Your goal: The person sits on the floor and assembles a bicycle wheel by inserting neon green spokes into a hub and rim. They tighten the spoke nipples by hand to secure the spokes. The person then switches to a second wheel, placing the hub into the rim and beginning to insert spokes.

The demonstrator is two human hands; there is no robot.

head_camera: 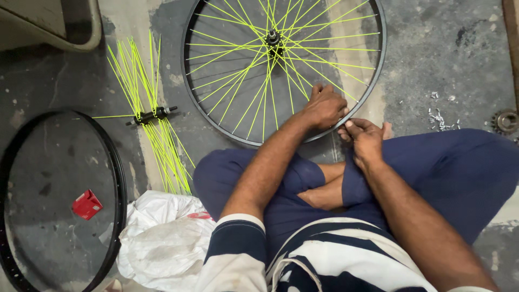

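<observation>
Noted black-rimmed wheel (286,70) with neon-yellow spokes lying flat on far floor, axle pointing up, left hand (323,106) curled over near rim, right hand (363,136) pinching rim edge.

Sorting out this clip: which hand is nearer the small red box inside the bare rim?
Left. The left hand rests on the spoked wheel's rim, on the side toward the red box; the right hand sits just beyond it, farther away.
</observation>
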